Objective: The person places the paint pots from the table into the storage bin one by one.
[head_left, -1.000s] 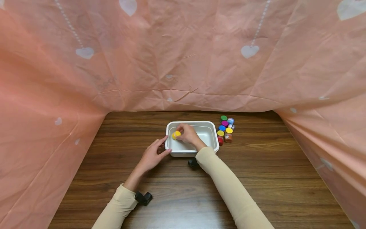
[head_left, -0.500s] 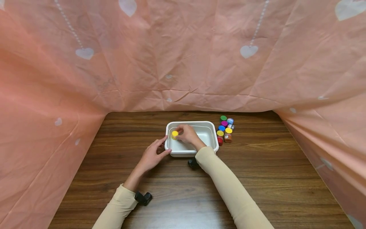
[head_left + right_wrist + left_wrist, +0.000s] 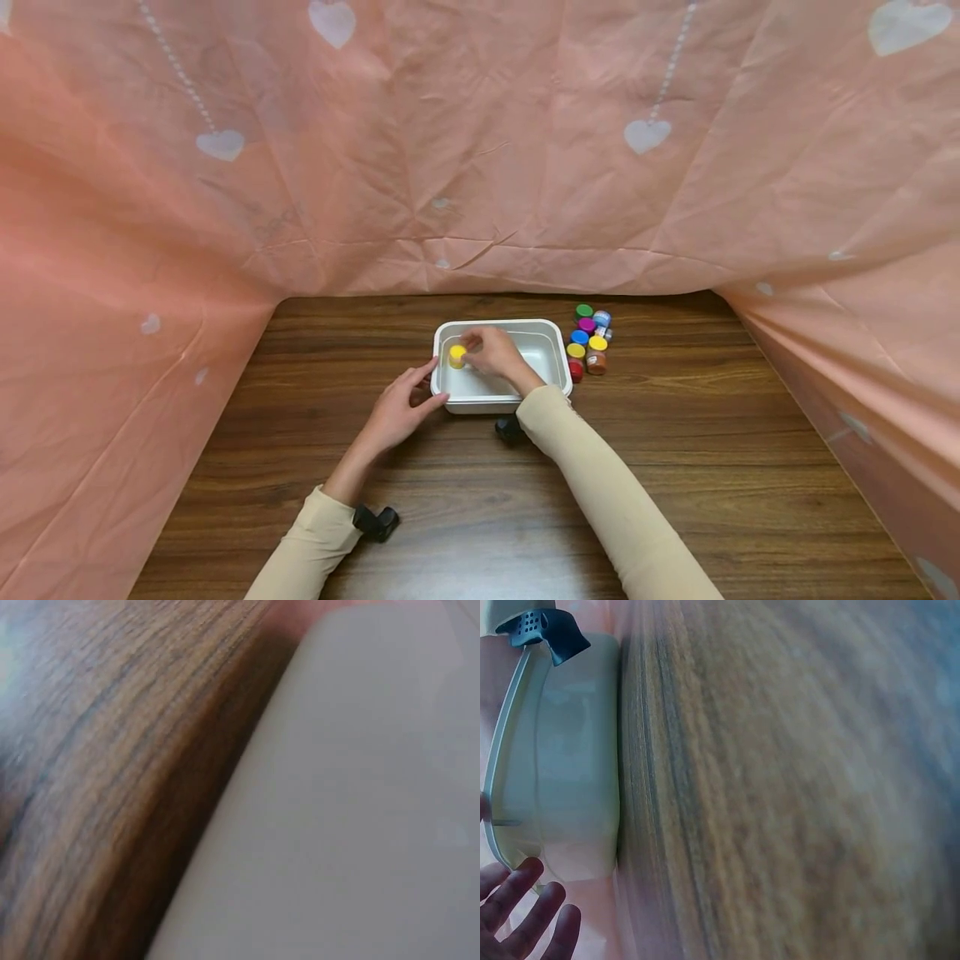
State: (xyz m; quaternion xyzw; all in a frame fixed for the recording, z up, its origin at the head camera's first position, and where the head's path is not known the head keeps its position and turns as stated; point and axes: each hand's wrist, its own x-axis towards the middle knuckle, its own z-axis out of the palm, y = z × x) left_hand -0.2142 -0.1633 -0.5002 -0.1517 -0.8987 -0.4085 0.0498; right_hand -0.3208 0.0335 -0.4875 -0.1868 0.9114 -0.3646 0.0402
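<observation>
Pale sleeves [image 3: 303,546] nearest, black wrist camera [image 3: 377,523] on left one. Wooden table [image 3: 450,500] beneath. Left hand [image 3: 397,412] at left end of white tub [image 3: 483,408], fingers spread, thumb and fingertips touching rim corner. Right hand [image 3: 493,352] reaches over near rim into tub, fingertips at small yellow jar [image 3: 457,357]; cannot tell whether pinching or just touching. Yellow jar inside tub, at left end, lid up. Right of tub, clustered jars: red jar [image 3: 575,371], brown jar [image 3: 597,360], blue lid [image 3: 579,337], purple lid [image 3: 587,325], green lid [image 3: 584,311]. Pink sheet [image 3: 420,183] behind.

Two hands [image 3: 397,412], one tub [image 3: 480,407], at least seven jars [image 3: 580,337]
</observation>
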